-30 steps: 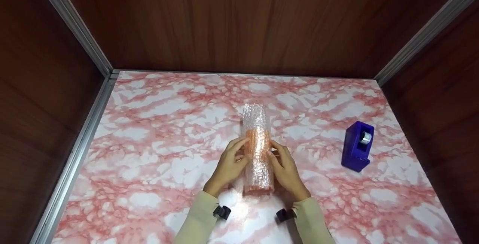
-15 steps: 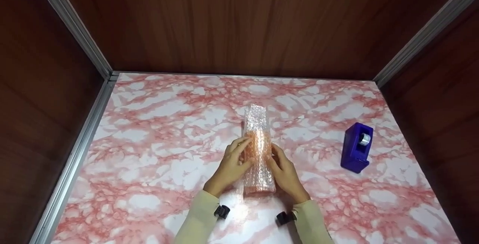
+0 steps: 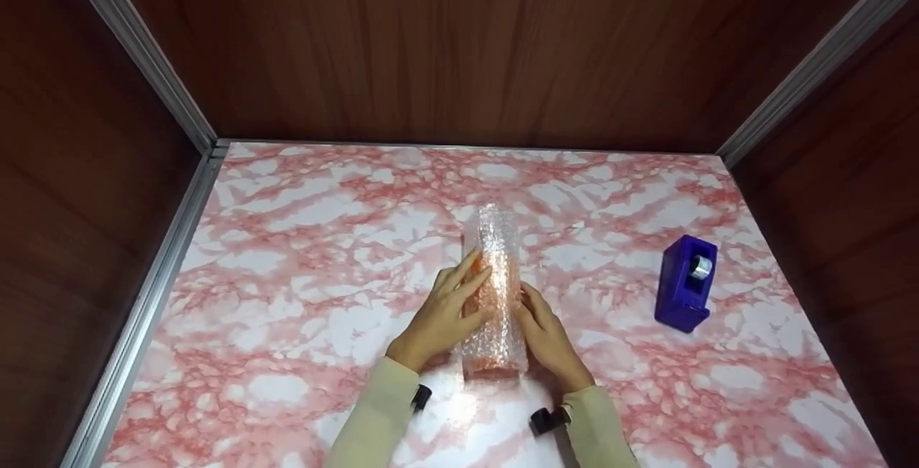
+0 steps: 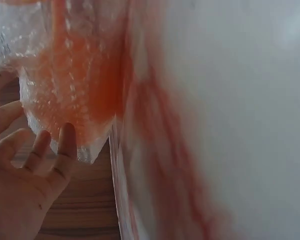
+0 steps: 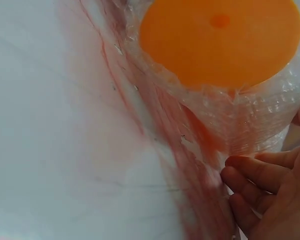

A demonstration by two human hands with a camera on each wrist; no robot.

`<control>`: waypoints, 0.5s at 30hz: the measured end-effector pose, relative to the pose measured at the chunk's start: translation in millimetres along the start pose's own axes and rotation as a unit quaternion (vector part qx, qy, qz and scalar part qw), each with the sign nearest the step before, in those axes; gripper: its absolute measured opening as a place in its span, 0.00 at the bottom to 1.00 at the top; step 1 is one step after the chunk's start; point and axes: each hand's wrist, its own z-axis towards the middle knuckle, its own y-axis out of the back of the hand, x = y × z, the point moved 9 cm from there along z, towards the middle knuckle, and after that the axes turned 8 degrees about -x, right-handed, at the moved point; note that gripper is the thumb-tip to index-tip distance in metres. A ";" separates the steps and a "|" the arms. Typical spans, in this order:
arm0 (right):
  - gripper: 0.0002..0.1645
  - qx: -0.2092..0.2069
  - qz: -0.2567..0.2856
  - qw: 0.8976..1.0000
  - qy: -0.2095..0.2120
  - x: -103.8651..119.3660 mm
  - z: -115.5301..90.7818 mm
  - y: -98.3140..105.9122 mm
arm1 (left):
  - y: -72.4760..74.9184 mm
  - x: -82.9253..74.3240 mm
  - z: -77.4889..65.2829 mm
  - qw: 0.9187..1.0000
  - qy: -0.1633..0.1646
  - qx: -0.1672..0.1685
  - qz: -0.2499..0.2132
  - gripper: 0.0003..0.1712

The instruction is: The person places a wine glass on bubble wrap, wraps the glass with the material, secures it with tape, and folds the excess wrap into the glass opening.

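In the middle of the table lies an orange cylindrical object (image 3: 505,278), rolled in clear bubble wrap (image 3: 495,227) that extends past its far end. Its flat round orange end (image 5: 220,47) faces the right wrist camera. My left hand (image 3: 439,321) rests on the roll's left side, its fingers spread and fairly straight across the top. From the right, my right hand (image 3: 549,335) holds the roll, thumb on top and fingers bent against its side. The wrap's underside is hidden in the head view.
A purple tape dispenser (image 3: 678,285) with a roll of clear tape (image 3: 701,267) stands at the table's right. Brown wood-grain panels (image 3: 459,44) enclose the back and sides of the red-and-white marbled table (image 3: 301,296), with metal rails (image 3: 143,44) at the corners.
My left hand's fingers have straightened and slid further across the roll's top. The wrap has turned slightly under the hands. My right hand has shifted slightly toward me along the side.
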 end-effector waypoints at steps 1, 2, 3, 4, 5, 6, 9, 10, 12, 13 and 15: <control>0.30 0.002 0.004 1.000 -0.001 -0.6 -0.1 -0.3 | 0.7 -0.4 0.3 1.000 -0.008 0.003 0.006 0.39; 0.29 0.004 0.009 1.000 -0.001 -1.3 0.0 -0.6 | 0.9 -0.7 1.0 1.000 -0.016 0.007 0.011 0.39; 0.29 0.005 0.011 1.000 -0.001 -2.0 0.0 -0.8 | 1.1 -0.6 1.7 1.000 -0.022 0.011 0.015 0.40; 0.29 0.006 0.013 1.000 -0.002 -2.9 0.2 -0.9 | 1.2 -0.1 2.4 0.999 -0.026 0.016 0.019 0.40; 0.30 0.008 0.015 1.000 -0.003 -4.0 0.4 -1.3 | 1.5 0.8 2.8 0.999 -0.026 0.021 0.022 0.41; 0.30 0.010 0.017 1.000 -0.005 -5.2 0.6 -1.7 | 1.9 1.9 3.2 0.999 -0.025 0.026 0.022 0.41; 0.30 0.014 0.024 1.000 -0.012 -8.3 0.8 -2.4 | 2.5 7.2 4.1 0.999 -0.012 0.043 0.007 0.42; 0.30 0.014 0.027 0.999 -0.015 -8.8 0.8 -2.3 | 2.7 8.9 4.3 0.999 -0.006 0.049 -0.003 0.42; 0.30 0.008 0.027 0.999 -0.017 -9.4 0.8 -1.0 | 3.1 11.9 5.2 0.998 0.003 0.058 -0.025 0.43; 0.29 0.005 0.029 0.999 -0.017 -9.0 0.6 -0.3 | 3.1 13.1 5.2 0.998 0.007 0.061 -0.032 0.44; 0.29 -0.005 0.026 1.000 -0.015 -8.3 0.7 1.9 | 3.2 14.5 5.6 0.997 0.011 0.064 -0.036 0.45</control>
